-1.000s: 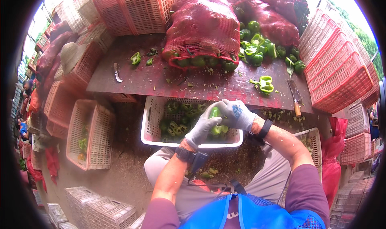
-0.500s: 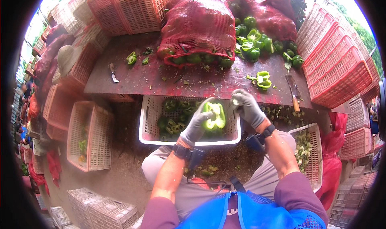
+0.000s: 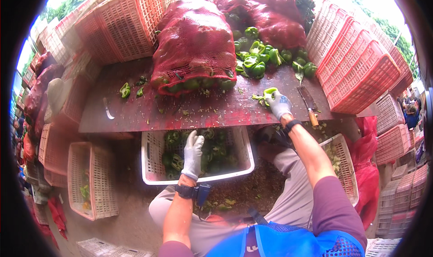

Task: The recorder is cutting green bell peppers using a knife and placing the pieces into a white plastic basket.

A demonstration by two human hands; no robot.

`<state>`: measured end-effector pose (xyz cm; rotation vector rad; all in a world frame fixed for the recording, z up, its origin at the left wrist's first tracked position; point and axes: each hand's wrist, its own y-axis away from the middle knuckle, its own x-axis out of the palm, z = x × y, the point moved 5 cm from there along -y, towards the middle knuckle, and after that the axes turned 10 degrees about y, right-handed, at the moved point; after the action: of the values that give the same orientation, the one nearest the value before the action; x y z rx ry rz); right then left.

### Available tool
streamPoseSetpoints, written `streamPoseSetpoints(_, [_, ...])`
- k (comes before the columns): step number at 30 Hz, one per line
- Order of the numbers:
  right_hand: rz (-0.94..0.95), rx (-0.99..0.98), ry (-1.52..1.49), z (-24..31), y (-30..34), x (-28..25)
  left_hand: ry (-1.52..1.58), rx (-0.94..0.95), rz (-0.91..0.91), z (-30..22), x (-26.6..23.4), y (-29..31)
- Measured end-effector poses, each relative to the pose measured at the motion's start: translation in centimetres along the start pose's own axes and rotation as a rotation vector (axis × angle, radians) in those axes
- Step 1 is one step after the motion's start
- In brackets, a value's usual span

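Note:
My left hand [image 3: 193,155], in a grey glove, hangs over the white crate [image 3: 149,179] with its fingers stretched out and nothing in them. Inside that crate lie several cut green bell peppers [image 3: 221,155]. My right hand [image 3: 279,104], also gloved, reaches forward onto the dark table [image 3: 194,117] and grips a cut green bell pepper [image 3: 269,93]. Pepper scraps [image 3: 258,97] lie right beside it. To the right of this hand, a knife with a wooden handle [image 3: 312,118] rests on the table.
A red mesh sack of peppers [image 3: 194,45] stands on the table, with loose peppers [image 3: 256,67] to its right. A curved knife [image 3: 107,108] lies at the left. Stacked pink crates [image 3: 361,72] flank the table. A crate of trimmings [image 3: 356,185] stands by my right leg.
The pepper half has left my left hand, which is now stretched out over the crate. My right hand has moved forward to the table and taken hold of another cut pepper. The view has shifted.

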<state>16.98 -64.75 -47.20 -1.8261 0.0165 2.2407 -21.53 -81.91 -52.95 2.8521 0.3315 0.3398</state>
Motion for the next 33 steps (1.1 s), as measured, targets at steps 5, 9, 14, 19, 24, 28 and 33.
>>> streamPoseSetpoints(5, [0.194, -0.051, 0.379, 3.6, -2.4, 1.8, 0.01, -0.005, 0.141, -0.4, 1.0, 0.8])
streamPoseSetpoints(9, [0.204, -0.186, 0.452, 3.3, -2.7, 2.6, -0.043, -0.016, 0.201, -0.8, 2.3, 1.4])
streamPoseSetpoints(14, [-0.138, -0.734, 0.294, 8.5, 3.8, 1.0, 0.346, -0.242, 0.277, 0.6, 2.2, 2.3])
streamPoseSetpoints(19, [-0.183, -1.221, 0.013, 15.5, 16.0, -3.4, 0.794, -0.516, 0.521, 1.6, 4.7, 2.2])
streamPoseSetpoints(24, [-0.104, -1.21, -0.155, 18.3, 19.5, -2.6, 0.826, -0.187, 0.353, 1.8, 4.4, 1.3])
streamPoseSetpoints(28, [0.314, -0.908, -0.459, 18.8, 18.5, -0.3, 0.723, -0.109, 0.242, 1.5, 4.3, 2.0])
streamPoseSetpoints(33, [0.801, -0.407, -0.938, 16.0, 16.1, 2.0, 0.658, -0.107, 0.209, 2.4, 3.6, 0.9])
